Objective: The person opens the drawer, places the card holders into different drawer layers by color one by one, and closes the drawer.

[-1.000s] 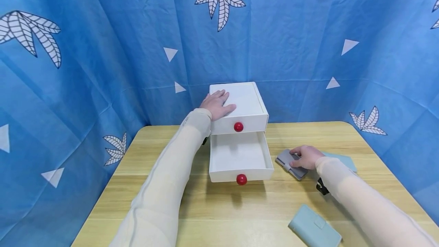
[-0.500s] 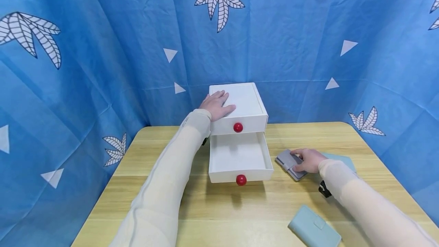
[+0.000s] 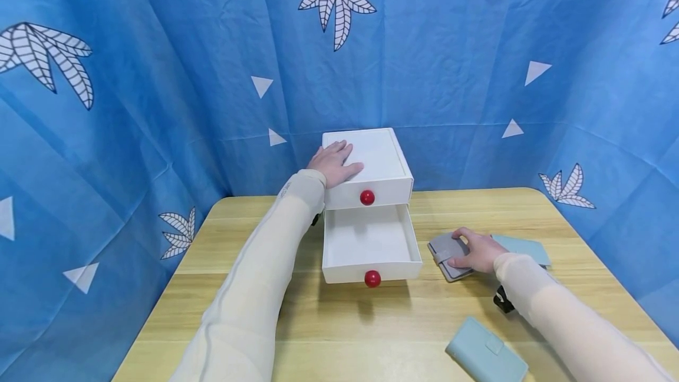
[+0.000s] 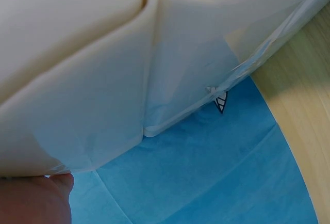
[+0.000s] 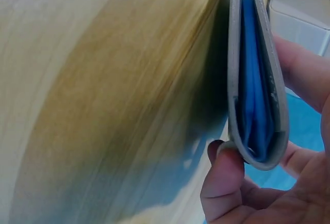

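Observation:
My left hand [image 3: 333,165] rests with spread fingers on top of a white two-drawer box [image 3: 379,152]. Part of that hand shows low in the left wrist view, against the box's side. The lower drawer [image 3: 366,240] is pulled out, and its visible inside is bare; the upper one is closed. To the right, my right hand [image 3: 476,250] holds a grey wallet [image 3: 445,246] between thumb and fingers, low over the table. In the right wrist view the wallet [image 5: 279,115] is seen end-on, with blue inner leaves between its covers.
A light blue wallet [image 3: 487,351] with a clasp lies near the table's front right. Another light blue flat item [image 3: 522,247] lies behind my right wrist, partly covered. Blue patterned curtain [image 3: 451,75] surrounds the wooden table [image 3: 371,335].
My right hand has shifted slightly right, and the grey wallet has turned a little under it. More of the light blue item behind shows. My left hand stays on the box.

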The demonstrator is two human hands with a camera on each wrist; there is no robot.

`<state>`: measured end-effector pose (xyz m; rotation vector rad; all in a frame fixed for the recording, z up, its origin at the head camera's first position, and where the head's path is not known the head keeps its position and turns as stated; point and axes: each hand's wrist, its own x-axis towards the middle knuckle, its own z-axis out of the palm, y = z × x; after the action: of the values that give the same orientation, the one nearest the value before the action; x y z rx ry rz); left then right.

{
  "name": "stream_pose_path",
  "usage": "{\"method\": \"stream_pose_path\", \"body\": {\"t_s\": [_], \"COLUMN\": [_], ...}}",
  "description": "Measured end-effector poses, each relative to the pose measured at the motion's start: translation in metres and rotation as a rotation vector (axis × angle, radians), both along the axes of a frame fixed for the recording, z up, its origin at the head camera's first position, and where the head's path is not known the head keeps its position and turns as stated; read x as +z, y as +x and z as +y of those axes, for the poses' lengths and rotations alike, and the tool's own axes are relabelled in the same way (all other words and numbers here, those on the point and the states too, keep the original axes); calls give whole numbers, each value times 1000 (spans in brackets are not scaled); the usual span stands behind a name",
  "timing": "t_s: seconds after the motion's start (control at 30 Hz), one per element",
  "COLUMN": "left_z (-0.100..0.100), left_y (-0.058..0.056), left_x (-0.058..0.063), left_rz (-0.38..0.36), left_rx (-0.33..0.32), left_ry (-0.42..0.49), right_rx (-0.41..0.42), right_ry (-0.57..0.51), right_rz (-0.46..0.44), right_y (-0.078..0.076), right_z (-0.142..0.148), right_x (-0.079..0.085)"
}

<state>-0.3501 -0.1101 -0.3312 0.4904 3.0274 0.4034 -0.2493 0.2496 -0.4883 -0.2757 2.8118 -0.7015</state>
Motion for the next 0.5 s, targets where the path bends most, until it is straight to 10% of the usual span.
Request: {"method": "stream_pose_path", "body": {"t_s": [0.5], "left_z": [0], "left_y": [1], "left_x": [0], "left_rz": [-5], "left_rx": [6], "left_ry": [5], "right_rx": [18], "right_ry": [-154], "right_rz": [-57], "right_y": [2], "right_z": [8], "right_x": [-6]}}
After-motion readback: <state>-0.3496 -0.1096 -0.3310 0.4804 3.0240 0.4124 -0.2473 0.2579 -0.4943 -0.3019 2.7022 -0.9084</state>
